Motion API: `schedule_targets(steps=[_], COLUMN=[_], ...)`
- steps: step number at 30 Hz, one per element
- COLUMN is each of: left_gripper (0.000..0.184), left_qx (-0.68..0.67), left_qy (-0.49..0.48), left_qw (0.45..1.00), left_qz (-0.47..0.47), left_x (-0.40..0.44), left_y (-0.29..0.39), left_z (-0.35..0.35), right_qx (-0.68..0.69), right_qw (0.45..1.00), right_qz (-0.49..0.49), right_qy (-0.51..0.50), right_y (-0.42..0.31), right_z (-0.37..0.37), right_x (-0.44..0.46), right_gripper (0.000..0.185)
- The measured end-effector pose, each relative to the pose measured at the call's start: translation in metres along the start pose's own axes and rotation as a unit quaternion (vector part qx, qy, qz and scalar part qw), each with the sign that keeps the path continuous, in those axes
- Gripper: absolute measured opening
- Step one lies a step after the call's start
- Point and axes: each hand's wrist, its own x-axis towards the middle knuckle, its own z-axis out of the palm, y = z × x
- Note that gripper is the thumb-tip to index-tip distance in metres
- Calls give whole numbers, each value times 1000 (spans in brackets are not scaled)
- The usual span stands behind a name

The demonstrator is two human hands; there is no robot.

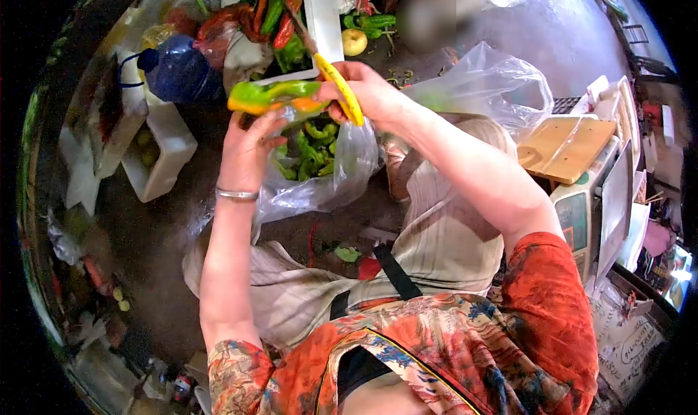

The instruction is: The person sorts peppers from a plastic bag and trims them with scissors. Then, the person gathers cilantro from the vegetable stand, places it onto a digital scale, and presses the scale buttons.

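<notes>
My left hand (251, 135) is closed around a green, yellow and orange pepper (280, 94), which is blurred by motion. My right hand (367, 91) meets the pepper's right end, its fingers closed on a slim, curved yellow tool (339, 88) with dark specks. What kind of tool it is I cannot make out. Just below both hands, a clear plastic bag (349, 171) stands open with several green peppers (316, 150) inside. Beyond them, a white foam box (323, 22) holds red and green peppers (273, 11).
A pale yellow round fruit or vegetable (354, 42) lies beside green peppers (374, 24) at the back. Another clear bag (502, 84) sits at right, near a wooden board (567, 147). At left are a blue bag (182, 70) and a white foam container (163, 157).
</notes>
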Motion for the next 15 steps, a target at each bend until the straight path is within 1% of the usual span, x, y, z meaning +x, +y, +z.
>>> schedule_targets(steps=[1, 2, 3, 5, 6, 7, 9, 10, 11, 13, 15], left_gripper=[50, 60, 60, 64, 63, 63, 58, 54, 54, 50, 48], left_qx=[17, 22, 17, 36, 31, 30, 22, 28, 28, 11, 14], left_qy=[2, -3, -7, -44, -52, -59, -84, -87, -94, -100, -113], left_qw=[1000, 1000, 1000, 998, 998, 998, 996, 996, 995, 995, 993], left_qz=[-11, -11, -8, -8, -9, -8, -12, -9, -11, -25, -31], left_x=[-1, -3, -4, -3, -3, -5, -8, -10, -12, -14, -16], left_y=[0, 1, 0, -3, -4, -3, -1, 0, 1, 2, 1], left_z=[1, 1, 0, -4, -4, -5, -5, -4, -4, -6, -7], right_qx=[-49, -84, -119, -164, -201, -237, -325, -361, -396, -521, -635], right_qw=[997, 993, 988, 967, 951, 931, 879, 845, 807, 670, 524], right_qz=[-22, -38, -54, -64, -96, -127, -148, -156, -162, -169, -83], right_qy=[47, 67, 87, 186, 217, 247, 317, 363, 408, 501, 562], right_y=[-8, -17, -25, -45, -49, -54, -68, -77, -85, -96, -119], right_z=[-3, -12, -22, -36, -51, -69, -109, -125, -141, -196, -191], right_x=[-5, -9, -15, -36, -46, -56, -87, -104, -123, -154, -192], right_gripper=[37, 38, 39, 42, 43, 45, 45, 44, 44, 44, 47])
